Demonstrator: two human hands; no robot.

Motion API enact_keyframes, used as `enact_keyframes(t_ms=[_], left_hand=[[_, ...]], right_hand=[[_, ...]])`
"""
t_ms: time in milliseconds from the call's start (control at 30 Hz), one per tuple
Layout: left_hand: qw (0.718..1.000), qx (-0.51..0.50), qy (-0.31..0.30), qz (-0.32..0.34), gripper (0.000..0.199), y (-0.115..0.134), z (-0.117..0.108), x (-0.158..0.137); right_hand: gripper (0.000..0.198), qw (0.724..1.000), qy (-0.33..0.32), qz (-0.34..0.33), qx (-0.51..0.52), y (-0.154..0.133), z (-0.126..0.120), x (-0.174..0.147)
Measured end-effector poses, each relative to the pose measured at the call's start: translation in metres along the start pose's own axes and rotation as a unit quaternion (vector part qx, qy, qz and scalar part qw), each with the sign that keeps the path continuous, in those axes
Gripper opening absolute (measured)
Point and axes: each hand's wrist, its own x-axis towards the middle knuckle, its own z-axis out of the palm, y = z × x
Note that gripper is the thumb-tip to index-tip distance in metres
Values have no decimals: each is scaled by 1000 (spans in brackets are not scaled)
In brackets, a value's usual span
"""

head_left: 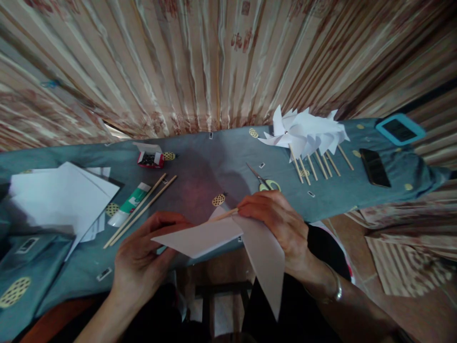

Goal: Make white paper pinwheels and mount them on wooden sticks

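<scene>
A white paper pinwheel (203, 238) is held between both hands at the front edge of the table, its pointed blades spread out. A thin wooden stick (223, 215) shows just behind its upper edge. My right hand (282, 228) is closed around the pinwheel's middle, with the fingertips at the stick's end. My left hand (150, 252) is curled at the left blade, some of its fingers hidden behind the paper. Green-handled scissors (267, 184) lie just beyond my right hand. Two loose wooden sticks (143, 209) and a glue stick (130, 204) lie beyond my left hand.
White paper squares (60, 190) are stacked at the left. Behind them sits a small red box (150, 159) with dark contents. Several finished pinwheels (307, 128) lie at the back right, near a phone (374, 166) and a blue-framed device (400, 129). A curtain (200, 66) hangs behind the table.
</scene>
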Motion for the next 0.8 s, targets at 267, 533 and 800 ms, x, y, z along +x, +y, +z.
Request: enact_keyframes(t_ms=[267,533,800], left_hand=[[999,23,-5,49,13,3,-6,1],[999,21,-7,37,14,6,-7,-3],[999,33,-4,40,14,-1,-6,-5]], right_hand=[[24,999,-30,-11,-7,-1,-5,0],[25,998,-67,-12,7,-1,-6,-3],[22,996,-79,7,44,3,-3,-5]])
